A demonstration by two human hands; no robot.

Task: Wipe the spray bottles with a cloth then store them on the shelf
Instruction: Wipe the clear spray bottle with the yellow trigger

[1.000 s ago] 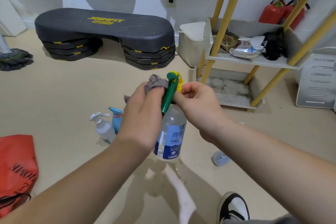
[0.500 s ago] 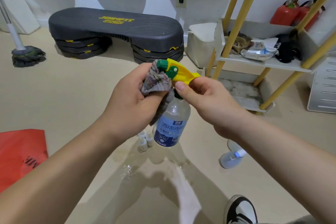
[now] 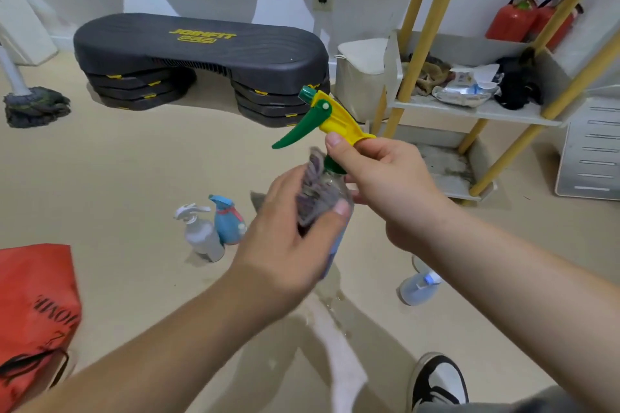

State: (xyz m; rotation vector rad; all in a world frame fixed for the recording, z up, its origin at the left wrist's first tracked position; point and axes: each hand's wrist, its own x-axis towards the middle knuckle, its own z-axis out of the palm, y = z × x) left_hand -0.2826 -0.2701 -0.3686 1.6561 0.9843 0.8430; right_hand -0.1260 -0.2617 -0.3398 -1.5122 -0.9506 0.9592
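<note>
My right hand pinches the neck of the clear plastic spray bottle with yellow-and-green trigger head, held upright, while my left hand presses a grey cloth around its body, the yellow-poled shelf beyond to the right.

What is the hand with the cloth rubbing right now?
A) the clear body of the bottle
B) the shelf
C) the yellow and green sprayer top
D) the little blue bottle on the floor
A: the left hand presses the cloth around the clear body of the spray bottle, while the right hand grips its neck just under the yellow and green sprayer top.
</note>
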